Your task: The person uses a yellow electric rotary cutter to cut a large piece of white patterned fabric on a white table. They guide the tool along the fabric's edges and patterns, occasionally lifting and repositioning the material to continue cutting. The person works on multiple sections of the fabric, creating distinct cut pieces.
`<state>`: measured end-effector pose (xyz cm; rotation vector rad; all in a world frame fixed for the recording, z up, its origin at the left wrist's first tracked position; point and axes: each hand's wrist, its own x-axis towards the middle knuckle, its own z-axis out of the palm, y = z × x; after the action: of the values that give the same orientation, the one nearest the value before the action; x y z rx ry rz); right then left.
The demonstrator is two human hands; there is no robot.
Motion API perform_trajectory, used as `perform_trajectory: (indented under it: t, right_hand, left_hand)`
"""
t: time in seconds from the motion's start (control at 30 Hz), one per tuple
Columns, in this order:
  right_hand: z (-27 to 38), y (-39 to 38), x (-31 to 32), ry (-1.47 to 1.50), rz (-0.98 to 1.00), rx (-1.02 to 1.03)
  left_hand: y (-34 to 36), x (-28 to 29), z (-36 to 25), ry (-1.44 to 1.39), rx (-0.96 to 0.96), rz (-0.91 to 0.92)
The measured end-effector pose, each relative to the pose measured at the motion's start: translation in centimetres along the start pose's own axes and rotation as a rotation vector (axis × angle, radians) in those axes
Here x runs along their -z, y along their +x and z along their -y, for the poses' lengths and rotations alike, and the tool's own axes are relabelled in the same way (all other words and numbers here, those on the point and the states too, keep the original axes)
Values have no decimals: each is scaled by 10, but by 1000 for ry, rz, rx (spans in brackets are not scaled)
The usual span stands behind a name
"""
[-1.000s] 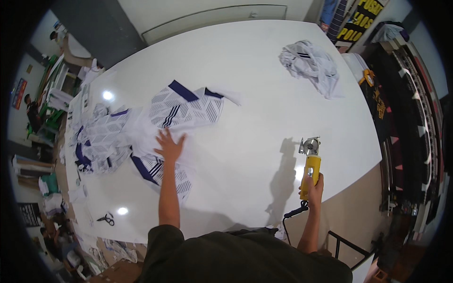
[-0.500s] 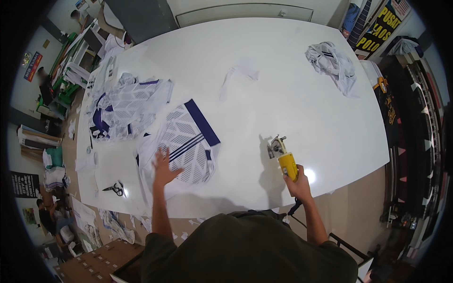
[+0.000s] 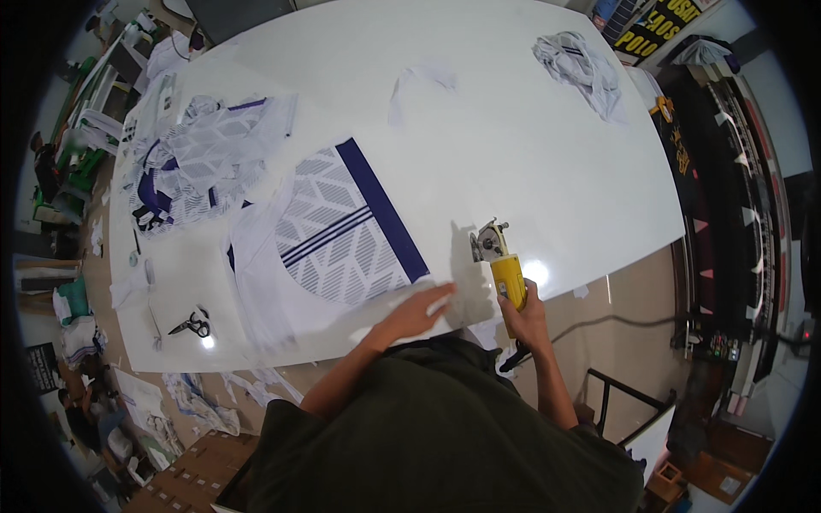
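Observation:
My right hand (image 3: 525,316) is wrapped round the yellow body of an electric rotary fabric cutter (image 3: 507,278). Its metal head with the round blade points away from me, just above the tabletop. A patterned white and grey fabric panel (image 3: 333,235) with a dark blue band and stripes lies spread left of the cutter. My left hand (image 3: 416,313), fingers stretched out, is at the panel's near edge; whether it touches the cloth I cannot tell. Plain white cloth (image 3: 261,282) runs along the panel's left side.
Black scissors (image 3: 195,323) lie on the white table (image 3: 513,128) at the near left. A heap of patterned pieces (image 3: 201,158) is at the far left, a crumpled one (image 3: 581,73) at the far right. The cutter's cord (image 3: 611,319) stretches off rightward over the floor.
My left hand has moved right and nearer to me, off the middle of the panel. The panel now lies flatter and more spread out. The cutter stays in my right hand.

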<state>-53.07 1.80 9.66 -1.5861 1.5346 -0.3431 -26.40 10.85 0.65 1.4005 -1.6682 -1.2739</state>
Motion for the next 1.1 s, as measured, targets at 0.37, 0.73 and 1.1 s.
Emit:
perform_trajectory:
  t: [0.37, 0.73, 1.1]
  right_hand:
    - [-34, -92, -37, -413, 86, 151]
    - [-4, -69, -78, -415, 94, 187]
    - [6, -44, -80, -395, 132, 216]
  left_hand:
    - [-52, 90, 47, 713, 647, -214]
    - [-56, 83, 50, 637, 581, -314]
    - [-56, 82, 51, 650, 631, -294]
